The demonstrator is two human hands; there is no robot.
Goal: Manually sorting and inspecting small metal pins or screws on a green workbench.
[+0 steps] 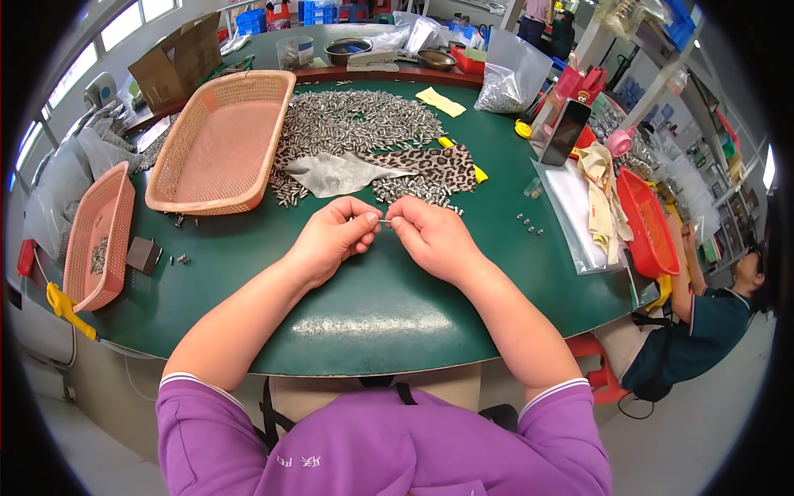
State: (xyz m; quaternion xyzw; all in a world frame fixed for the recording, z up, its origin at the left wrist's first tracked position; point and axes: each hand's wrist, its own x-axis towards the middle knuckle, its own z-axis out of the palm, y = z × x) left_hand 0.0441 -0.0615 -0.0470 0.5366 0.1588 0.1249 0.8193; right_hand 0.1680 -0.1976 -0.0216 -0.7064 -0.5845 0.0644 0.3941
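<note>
Over the green table (364, 331), my left hand (335, 236) and my right hand (432, 235) meet fingertip to fingertip. Both are closed in a pinch on a thin, small metal pin (384, 221) that shows in the gap between them. Its ends are hidden by the fingers. Just beyond my hands lies a small heap of metal parts (418, 191). Behind it a leopard-print cloth (442, 164) and a grey cloth (335, 174) lie side by side. A large pile of small silver cylindrical parts (356, 116) spreads farther back.
An empty pink basket (217, 140) leans at the left; a smaller pink basket (103, 240) holds some parts. At right stand a phone (566, 132), a red basket (649, 223) and work gloves (602, 194). Beyond the right edge sits another person (695, 331). A bag of parts (506, 83) stands behind.
</note>
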